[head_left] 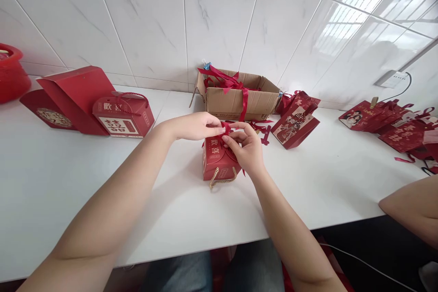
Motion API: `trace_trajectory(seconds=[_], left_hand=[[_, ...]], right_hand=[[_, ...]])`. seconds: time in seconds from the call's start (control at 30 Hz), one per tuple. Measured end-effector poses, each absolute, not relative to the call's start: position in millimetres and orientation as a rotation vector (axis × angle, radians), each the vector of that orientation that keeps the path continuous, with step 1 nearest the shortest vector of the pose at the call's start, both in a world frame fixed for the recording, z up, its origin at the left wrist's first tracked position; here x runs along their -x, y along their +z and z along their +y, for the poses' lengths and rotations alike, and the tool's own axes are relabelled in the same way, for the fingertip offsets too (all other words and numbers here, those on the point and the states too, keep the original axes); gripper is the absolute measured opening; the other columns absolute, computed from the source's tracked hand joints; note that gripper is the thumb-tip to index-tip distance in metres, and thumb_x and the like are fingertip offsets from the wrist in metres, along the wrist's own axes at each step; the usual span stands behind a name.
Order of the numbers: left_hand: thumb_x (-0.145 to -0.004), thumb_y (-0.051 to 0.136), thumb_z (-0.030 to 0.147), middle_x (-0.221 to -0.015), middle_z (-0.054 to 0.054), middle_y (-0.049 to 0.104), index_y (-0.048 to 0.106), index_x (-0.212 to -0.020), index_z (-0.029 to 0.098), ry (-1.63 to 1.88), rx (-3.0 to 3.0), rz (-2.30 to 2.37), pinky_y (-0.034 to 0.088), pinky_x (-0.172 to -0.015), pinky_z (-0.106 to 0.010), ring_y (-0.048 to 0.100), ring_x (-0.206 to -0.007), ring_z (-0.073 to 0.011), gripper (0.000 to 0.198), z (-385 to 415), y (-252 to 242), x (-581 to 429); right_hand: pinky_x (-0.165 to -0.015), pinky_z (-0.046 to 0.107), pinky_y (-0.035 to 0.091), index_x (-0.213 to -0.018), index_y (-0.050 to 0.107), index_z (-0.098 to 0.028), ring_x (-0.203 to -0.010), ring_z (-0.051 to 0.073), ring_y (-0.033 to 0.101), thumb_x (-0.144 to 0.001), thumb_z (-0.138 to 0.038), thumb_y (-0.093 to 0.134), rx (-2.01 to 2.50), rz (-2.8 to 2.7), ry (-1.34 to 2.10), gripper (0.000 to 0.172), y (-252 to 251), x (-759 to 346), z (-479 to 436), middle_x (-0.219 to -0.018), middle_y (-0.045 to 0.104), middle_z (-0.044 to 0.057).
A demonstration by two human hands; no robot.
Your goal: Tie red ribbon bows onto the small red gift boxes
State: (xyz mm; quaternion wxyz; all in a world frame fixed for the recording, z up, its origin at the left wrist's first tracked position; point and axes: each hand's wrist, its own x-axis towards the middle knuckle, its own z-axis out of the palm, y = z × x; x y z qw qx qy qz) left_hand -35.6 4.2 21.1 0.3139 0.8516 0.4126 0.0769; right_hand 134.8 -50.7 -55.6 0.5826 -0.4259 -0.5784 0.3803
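Note:
A red gift box (pixel 221 171) with gold lettering and a twisted rope handle (pixel 222 181) stands on the white table in front of me. On its top lies a red ribbon (pixel 226 128), gathered at the middle. My left hand (pixel 200 127) reaches in from the left, its fingers closed on the ribbon. From the right, my right hand (pixel 247 145) pinches the ribbon between thumb and fingers, just above the box lid. My fingers partly hide the knot or bow, so its exact shape cannot be made out.
Behind the box, a cardboard carton (pixel 239 102) holds red ribbons. Red boxes stand at left (pixel 125 116), and a patterned red box (pixel 296 125) at right. More red boxes (pixel 404 130) sit far right, near another person's arm (pixel 414 205). A red basket (pixel 12 75) is far left.

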Motion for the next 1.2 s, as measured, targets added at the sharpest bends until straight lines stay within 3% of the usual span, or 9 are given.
trace_trajectory(seconds=[0.23,0.47,0.67,0.8,0.97,1.2], left_hand=[[-0.076,0.058,0.039,-0.086,-0.001,0.068,0.062,-0.082,0.022,0.377,-2.302,1.155,0.039,-0.056,-0.025,0.057,-0.069,-0.0158,0.018,0,24,35],[-0.080,0.052,0.031,-0.079,-0.001,0.066,0.055,-0.081,0.022,0.440,-2.261,1.133,0.040,-0.054,-0.026,0.056,-0.064,-0.0151,0.010,-8,23,26],[-0.084,0.050,0.035,-0.078,-0.002,0.063,0.050,-0.083,0.022,0.474,-2.200,1.141,0.039,-0.050,-0.026,0.055,-0.061,-0.0153,0.012,-9,19,19],[-0.080,0.052,0.030,-0.080,-0.001,0.064,0.050,-0.086,0.023,0.438,-2.197,1.132,0.039,-0.050,-0.025,0.054,-0.062,-0.0149,0.010,-10,20,19],[-0.073,0.056,0.023,-0.086,-0.001,0.064,0.050,-0.093,0.024,0.414,-2.275,1.101,0.039,-0.050,-0.024,0.055,-0.066,-0.0148,0.021,-9,15,18],[-0.074,0.051,0.017,-0.078,0.001,0.064,0.047,-0.094,0.023,0.542,-2.311,1.024,0.039,-0.051,-0.024,0.052,-0.064,-0.0143,0.022,-9,3,10]], right_hand=[[-0.072,0.034,0.054,-0.086,0.071,-0.022,-0.069,0.017,0.065,-0.077,-0.034,0.070,1.121,-1.386,0.761,0.015,-57,-134,-50,-0.080,0.069,0.003],[-0.080,0.038,0.050,-0.074,0.071,-0.023,-0.092,0.022,0.061,-0.081,-0.032,0.065,1.203,-1.524,0.394,0.013,-57,-136,-49,-0.100,0.064,0.008],[-0.074,0.035,0.047,-0.079,0.066,-0.025,-0.076,0.020,0.060,-0.087,-0.035,0.058,1.240,-1.535,0.442,0.015,-60,-139,-48,-0.078,0.069,0.002],[-0.071,0.033,0.047,-0.080,0.067,-0.026,-0.072,0.018,0.060,-0.085,-0.036,0.060,1.217,-1.485,0.434,0.013,-61,-139,-48,-0.079,0.071,0.001],[-0.068,0.032,0.049,-0.081,0.068,-0.024,-0.071,0.018,0.061,-0.083,-0.037,0.062,1.241,-1.416,0.467,0.015,-61,-138,-47,-0.078,0.072,0.002],[-0.057,0.026,0.046,-0.084,0.063,-0.021,-0.061,0.013,0.058,-0.078,-0.041,0.066,1.135,-1.285,0.798,0.021,-58,-140,-44,-0.068,0.064,0.000]])
